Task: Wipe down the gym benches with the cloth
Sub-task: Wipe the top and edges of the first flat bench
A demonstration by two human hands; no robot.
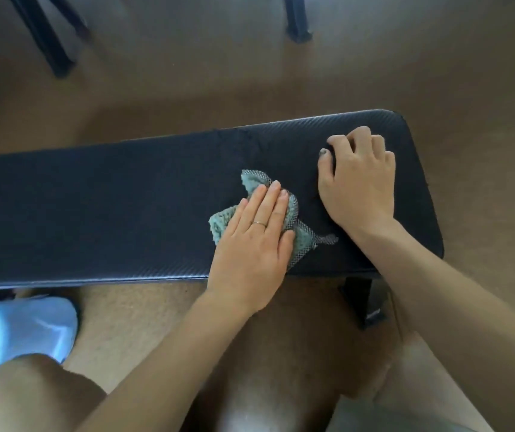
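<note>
A long black padded gym bench runs across the view, its right end near the middle right. A teal cloth with grey mesh backing lies crumpled on the pad. My left hand presses flat on the cloth with straight fingers, a ring on one finger. My right hand rests on the pad near the bench's right end, a little to the right of the cloth. Its fingers are curled under, and nothing shows in its grip.
The bench stands on a brown floor, with one black leg under its right end. Black legs of other equipment stand at the far left and far centre. A light blue shoe is at the lower left; my knees fill the bottom.
</note>
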